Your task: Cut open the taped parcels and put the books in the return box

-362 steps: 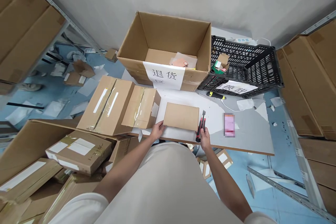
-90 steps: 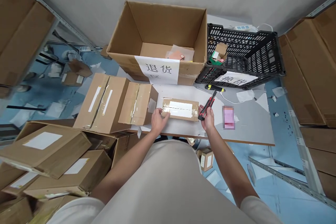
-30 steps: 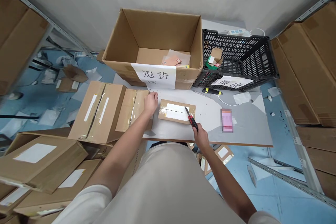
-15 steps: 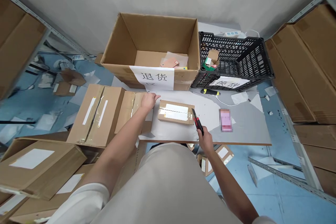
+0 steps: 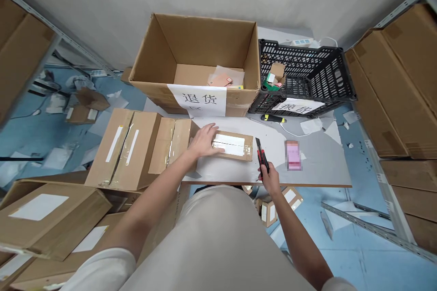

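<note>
A small taped cardboard box (image 5: 235, 148) with a white label lies on the table in front of me. My left hand (image 5: 205, 141) reaches over its left end, fingers and thumb spread apart and touching it; the hand hides that end. How firmly it presses cannot be seen. My right hand (image 5: 269, 178) is closed round the handle of a black and red utility knife (image 5: 262, 157). The blade is out and points away from me, just right of the box and apart from it.
A big open carton (image 5: 150, 86) with a paper sign stands behind, beside a black plastic crate (image 5: 310, 54). Taped boxes (image 5: 136, 145) line the left. A pixelated phone-like object (image 5: 293, 155) and a yellow-black tool (image 5: 273, 118) lie right. The table edge (image 5: 314, 185) is near me.
My left hand has moved right from the neighbouring box onto the small box's left end, its fingers spreading. The utility knife has shifted slightly right, away from the box, and points more straight ahead.
</note>
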A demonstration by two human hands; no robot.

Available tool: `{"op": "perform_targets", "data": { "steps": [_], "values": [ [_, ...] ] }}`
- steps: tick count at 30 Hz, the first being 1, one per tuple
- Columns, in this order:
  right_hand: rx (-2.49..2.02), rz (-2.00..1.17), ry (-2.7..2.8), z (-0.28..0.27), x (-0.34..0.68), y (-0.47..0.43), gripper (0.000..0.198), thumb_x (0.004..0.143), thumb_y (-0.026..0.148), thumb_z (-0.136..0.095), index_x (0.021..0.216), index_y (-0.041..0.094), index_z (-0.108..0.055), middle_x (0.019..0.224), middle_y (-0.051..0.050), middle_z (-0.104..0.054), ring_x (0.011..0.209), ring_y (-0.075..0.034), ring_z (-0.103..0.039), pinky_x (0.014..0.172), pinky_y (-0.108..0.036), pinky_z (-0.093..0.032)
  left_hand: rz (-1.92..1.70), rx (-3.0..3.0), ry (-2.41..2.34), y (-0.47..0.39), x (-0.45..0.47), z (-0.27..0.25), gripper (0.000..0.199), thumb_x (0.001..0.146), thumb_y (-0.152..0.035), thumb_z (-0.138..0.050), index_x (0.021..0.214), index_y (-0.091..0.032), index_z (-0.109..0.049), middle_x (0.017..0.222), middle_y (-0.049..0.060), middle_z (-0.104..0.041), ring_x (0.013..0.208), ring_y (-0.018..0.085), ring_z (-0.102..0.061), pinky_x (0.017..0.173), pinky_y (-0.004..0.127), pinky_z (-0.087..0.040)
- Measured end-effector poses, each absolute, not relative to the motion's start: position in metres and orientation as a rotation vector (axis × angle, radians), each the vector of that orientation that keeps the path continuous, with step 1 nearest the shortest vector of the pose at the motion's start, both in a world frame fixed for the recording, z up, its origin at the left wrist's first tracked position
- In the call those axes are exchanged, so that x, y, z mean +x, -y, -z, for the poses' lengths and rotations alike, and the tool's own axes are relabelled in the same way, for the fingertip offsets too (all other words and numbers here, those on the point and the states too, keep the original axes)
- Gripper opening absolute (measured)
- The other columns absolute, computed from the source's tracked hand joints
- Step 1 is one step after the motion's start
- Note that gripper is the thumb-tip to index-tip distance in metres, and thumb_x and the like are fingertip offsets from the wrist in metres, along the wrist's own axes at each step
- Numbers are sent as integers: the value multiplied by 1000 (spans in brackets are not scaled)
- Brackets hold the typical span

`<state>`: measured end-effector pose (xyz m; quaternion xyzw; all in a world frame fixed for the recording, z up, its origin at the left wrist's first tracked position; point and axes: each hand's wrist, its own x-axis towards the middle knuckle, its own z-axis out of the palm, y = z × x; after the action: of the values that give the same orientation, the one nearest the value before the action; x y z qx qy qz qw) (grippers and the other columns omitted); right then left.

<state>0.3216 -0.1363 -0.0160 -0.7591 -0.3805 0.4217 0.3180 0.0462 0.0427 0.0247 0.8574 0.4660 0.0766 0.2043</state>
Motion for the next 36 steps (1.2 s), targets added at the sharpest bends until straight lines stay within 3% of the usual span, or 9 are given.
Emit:
{"op": "perform_targets", "data": {
  "steps": [2,5,15,29,36],
  "values": [
    [-1919,-1249,884,17,330,134,42,79,63,-43,85,22,-46,69,1,-59,40,-11,-50,37,-24,-40,-105,2492,-1155,-31,51,-19,117,48,-72,-67,140,-12,-28,149,21,-21,137,38,-17,110,49,-15],
    [-1791,-1444,823,17,342,132,44,75,63,-50,87,21,-46,64,4,-56,36,-9,-47,33,-23,-38,53,2513,-1140,-23,55,-11,130,41,-72,-70,144,-13,-17,151,23,-12,138,41,-6,109,54,-5],
    [-1746,-1618,858,11,363,123,42,75,62,-53,84,21,-46,61,5,-58,36,-9,-49,33,-21,-38,-40,2470,-1175,-26,58,-7,118,42,-63,-75,139,-17,-27,136,20,-37,129,39,-28,108,52,-12],
    [-1822,-1844,1282,-3,403,92,39,77,59,-53,78,20,-50,51,6,-55,32,-9,-45,33,-20,-33,-125,2451,-1174,-22,59,3,109,47,-56,-74,137,-14,-31,128,18,-41,121,37,-34,107,47,-19],
    [-1785,-1967,1229,-3,405,93,41,78,61,-51,83,20,-49,50,6,-53,32,-9,-43,34,-21,-32,-174,2511,-1203,-18,57,6,104,49,-56,-71,136,-12,-33,124,18,-43,118,36,-37,105,47,-23]
  ]
}}
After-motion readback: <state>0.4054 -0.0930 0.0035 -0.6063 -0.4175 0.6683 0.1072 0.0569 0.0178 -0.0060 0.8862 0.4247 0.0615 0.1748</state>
